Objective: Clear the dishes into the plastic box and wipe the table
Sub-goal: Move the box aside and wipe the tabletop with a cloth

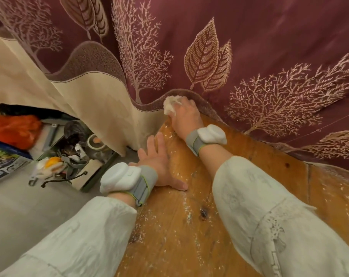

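Wooden and orange-brown, the plank table (209, 226) carries a scatter of pale crumbs and shreds, thickest just behind the left hand's thumb and along the strip between the two wrists. The right hand (184, 118) is clenched over a crumpled white wad of tissue or cloth (170, 104), which bulges out past the fingertips at the table's far corner, pressed against the maroon curtain with embroidered leaves and trees (249, 56). The left hand (159, 164) lies flat and released, fingers (155, 140) spread, palm down on the table edge — a brace, it seems, holding nothing.

That wad looks light, soft and easily torn; some shreds on the wood may have come off it, though that is hard to confirm. It is best taken as it is now, bunched under the palm with the fingers curled over its top, so pressure spreads and it does not roll apart. Dry crumbs should slide readily on the smooth wood, so a sweep toward the heel of the hand would gather them.

No dishes show on the table, and no plastic box can be picked out. Left of the left hand's fingers, down on the grey floor (29, 206), sits an open clutter of grey straps and small objects (69, 160) — what holds it is unclear.
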{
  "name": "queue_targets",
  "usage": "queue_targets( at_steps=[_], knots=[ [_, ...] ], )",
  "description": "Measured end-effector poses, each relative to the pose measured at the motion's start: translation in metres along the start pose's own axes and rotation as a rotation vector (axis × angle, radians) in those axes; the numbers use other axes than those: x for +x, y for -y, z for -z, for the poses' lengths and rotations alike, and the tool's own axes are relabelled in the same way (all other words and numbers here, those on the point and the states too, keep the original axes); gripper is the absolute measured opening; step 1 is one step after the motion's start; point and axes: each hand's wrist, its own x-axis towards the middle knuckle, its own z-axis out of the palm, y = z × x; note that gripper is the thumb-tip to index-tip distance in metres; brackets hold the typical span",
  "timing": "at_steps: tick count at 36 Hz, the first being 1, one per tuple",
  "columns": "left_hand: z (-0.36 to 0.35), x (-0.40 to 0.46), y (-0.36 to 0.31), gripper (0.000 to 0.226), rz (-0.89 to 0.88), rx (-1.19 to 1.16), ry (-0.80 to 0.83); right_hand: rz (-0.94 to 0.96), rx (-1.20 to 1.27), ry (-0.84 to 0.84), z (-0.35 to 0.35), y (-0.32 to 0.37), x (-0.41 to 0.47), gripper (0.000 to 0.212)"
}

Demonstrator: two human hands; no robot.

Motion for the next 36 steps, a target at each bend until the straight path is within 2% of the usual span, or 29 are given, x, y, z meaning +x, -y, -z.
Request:
queue_targets(
  at_steps=[2,4,7,10,15,18,22,27,32,36],
  knots=[
    [0.001,0.0,0.0,0.148,-0.001,0.006,-0.004,0.036,0.065,0.1,0.005,0.005,0.012,0.04],
    [0.001,0.0,-0.001,0.148,0.0,0.007,-0.005,-0.002,0.305,0.137,0.013,0.008,0.019,0.038],
    [0.0,0.0,-0.001,0.149,0.003,0.012,-0.014,-0.228,0.788,0.011,0.031,0.011,0.016,0.031],
    [0.0,0.0,0.0,0.149,-0.001,0.01,-0.021,-0.327,0.942,-0.113,0.044,0.008,0.003,0.025],
    [0.0,-0.002,-0.002,0.147,-0.002,-0.001,-0.032,-0.398,0.812,-0.306,0.06,-0.011,-0.039,0.013],
    [-0.001,-0.006,-0.004,0.145,-0.004,0.011,-0.065,-0.386,0.634,-0.273,0.068,-0.032,-0.069,0.012],
    [0.0,-0.01,-0.007,0.141,0.011,0.024,-0.099,-0.502,0.494,-0.262,0.08,-0.068,-0.101,0.02],
    [-0.003,-0.012,-0.012,0.139,0.038,0.01,-0.128,-0.776,0.336,-0.251,0.097,-0.109,-0.147,0.029],
    [-0.009,-0.008,-0.013,0.141,0.087,0.035,-0.202,-1.056,0.232,-0.166,0.1,-0.138,-0.195,0.041],
    [-0.013,-0.008,-0.012,0.143,0.115,-0.011,-0.237,-1.128,0.151,-0.061,0.087,-0.14,-0.226,0.044]
  ],
)
